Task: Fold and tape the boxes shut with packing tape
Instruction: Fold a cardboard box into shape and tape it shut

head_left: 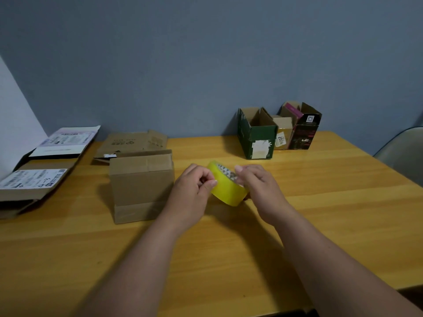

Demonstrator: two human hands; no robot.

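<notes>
A yellow roll of packing tape (226, 191) is held above the wooden table (320, 202) at its middle. My right hand (256, 186) grips the roll from the right, fingers curled over its rim. My left hand (194, 186) touches the roll's left side, thumb and fingertips pinched together at the tape's surface. Just left of my hands a small brown cardboard box (140, 186) stands with its flaps folded shut and clear tape across its top.
Flattened cartons lie at the left: a brown one (130, 143) behind the box and larger ones with shipping labels (34, 179). At the back right stand an open green box (256, 133), a small brown box (283, 131) and a dark box (304, 129). A chair (405, 152) is at the right.
</notes>
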